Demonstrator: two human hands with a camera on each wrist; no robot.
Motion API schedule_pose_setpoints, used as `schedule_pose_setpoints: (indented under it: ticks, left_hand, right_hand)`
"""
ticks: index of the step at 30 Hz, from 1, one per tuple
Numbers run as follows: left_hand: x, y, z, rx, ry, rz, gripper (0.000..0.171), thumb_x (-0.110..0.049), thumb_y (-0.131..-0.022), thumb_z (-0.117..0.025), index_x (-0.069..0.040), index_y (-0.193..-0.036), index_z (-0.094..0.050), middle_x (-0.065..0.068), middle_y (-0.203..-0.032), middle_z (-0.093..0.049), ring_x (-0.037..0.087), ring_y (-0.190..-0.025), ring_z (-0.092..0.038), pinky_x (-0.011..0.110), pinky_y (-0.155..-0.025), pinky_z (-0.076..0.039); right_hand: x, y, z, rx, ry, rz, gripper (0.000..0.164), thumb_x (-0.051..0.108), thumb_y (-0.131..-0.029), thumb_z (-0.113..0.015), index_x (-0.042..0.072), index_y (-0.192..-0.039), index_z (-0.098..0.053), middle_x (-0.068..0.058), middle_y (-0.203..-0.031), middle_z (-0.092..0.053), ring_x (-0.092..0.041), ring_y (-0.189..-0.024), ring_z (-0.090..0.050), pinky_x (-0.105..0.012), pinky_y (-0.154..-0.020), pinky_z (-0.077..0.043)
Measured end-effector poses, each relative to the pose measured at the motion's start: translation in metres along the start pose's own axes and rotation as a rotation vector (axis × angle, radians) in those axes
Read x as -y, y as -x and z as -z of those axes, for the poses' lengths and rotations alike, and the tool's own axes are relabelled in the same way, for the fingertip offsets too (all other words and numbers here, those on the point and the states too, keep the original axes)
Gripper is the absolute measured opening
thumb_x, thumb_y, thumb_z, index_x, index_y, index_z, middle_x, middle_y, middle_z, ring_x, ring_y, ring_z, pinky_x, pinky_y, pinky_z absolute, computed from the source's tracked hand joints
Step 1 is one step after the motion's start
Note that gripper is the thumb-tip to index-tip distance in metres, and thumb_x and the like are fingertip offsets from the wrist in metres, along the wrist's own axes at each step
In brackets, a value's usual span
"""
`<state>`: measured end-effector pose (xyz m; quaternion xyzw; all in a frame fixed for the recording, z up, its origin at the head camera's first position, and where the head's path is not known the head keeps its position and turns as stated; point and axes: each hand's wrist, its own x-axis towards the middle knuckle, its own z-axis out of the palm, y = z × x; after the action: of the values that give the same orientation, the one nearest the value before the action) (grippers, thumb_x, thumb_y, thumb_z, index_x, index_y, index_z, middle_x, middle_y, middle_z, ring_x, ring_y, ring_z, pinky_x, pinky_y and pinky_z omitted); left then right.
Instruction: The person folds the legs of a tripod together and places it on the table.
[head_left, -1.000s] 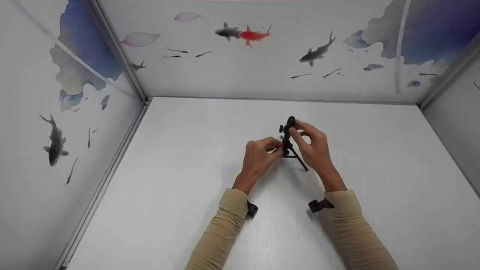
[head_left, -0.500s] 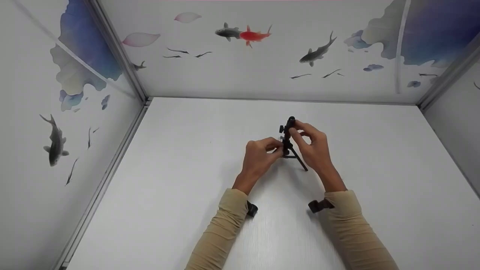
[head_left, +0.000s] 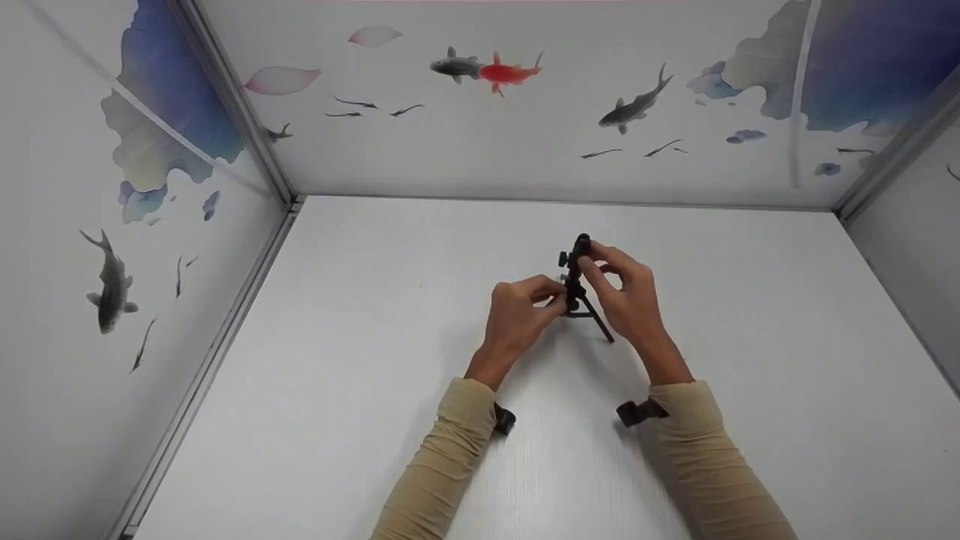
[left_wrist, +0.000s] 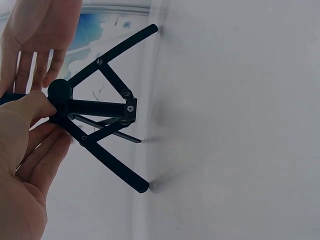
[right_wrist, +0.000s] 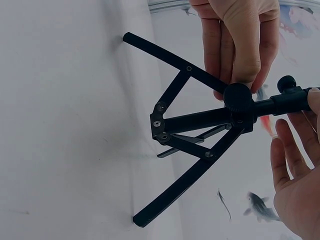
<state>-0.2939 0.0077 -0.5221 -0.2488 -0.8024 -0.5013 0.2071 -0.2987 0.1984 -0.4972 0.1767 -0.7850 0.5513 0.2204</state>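
A small black tripod (head_left: 574, 288) stands upright on the white table, its legs spread and joined by braces to a central column. My left hand (head_left: 521, 311) pinches it low on the column, close to a round knob (right_wrist: 238, 97) at the top of the legs. Higher up, my right hand (head_left: 626, 292) holds the upper part of the column between thumb and fingers, beside a second small knob (right_wrist: 287, 84). The leg tips (left_wrist: 143, 186) touch the table in the left wrist view. Fingers partly hide the middle of the column in the head view.
The white table (head_left: 337, 360) stretches out on all sides of the tripod. A back wall (head_left: 487, 142) and a left wall (head_left: 45, 315), both printed with fish, enclose it. Dark wrist cameras (head_left: 641, 411) are strapped at the tan sleeves.
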Motion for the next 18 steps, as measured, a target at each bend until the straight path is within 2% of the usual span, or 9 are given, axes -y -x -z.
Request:
schedule_pose_setpoints:
  ticks: [3, 11, 18]
  left_hand:
    - [0.0005, -0.0003, -0.0004, 0.001, -0.005, 0.001, 0.007, -0.007, -0.095, -0.079, -0.01, -0.097, -0.084, -0.001, -0.095, -0.085, 0.004, -0.095, -0.081, 0.014, -0.087, -0.061]
    - [-0.0006, 0.0003, -0.0005, -0.011, -0.005, -0.006, 0.007, -0.006, -0.094, -0.081, -0.01, -0.097, -0.085, 0.0, -0.093, -0.085, 0.008, -0.094, -0.082, 0.015, -0.086, -0.061]
    - [0.0001, -0.0002, -0.0001, -0.01, -0.001, -0.012, 0.006, -0.007, -0.094, -0.08, -0.01, -0.097, -0.084, 0.0, -0.094, -0.085, 0.008, -0.096, -0.082, 0.013, -0.087, -0.06]
  right_hand:
    - [-0.0003, 0.0001, -0.0001, -0.002, -0.002, 0.009, 0.032, -0.001, -0.104, -0.068, -0.006, -0.135, -0.071, -0.024, -0.12, -0.077, 0.003, -0.112, -0.066, -0.015, -0.097, -0.051]
    - [-0.0014, -0.0007, 0.0024, 0.023, -0.047, 0.013, 0.033, 0.006, -0.105, -0.07, 0.003, -0.137, -0.073, -0.012, -0.121, -0.079, -0.005, -0.114, -0.07, -0.019, -0.097, -0.054]
    - [-0.0016, -0.0005, 0.0034, 0.025, -0.043, 0.011, 0.034, 0.008, -0.105, -0.071, 0.005, -0.138, -0.073, -0.011, -0.121, -0.079, -0.006, -0.114, -0.07, -0.02, -0.098, -0.055]
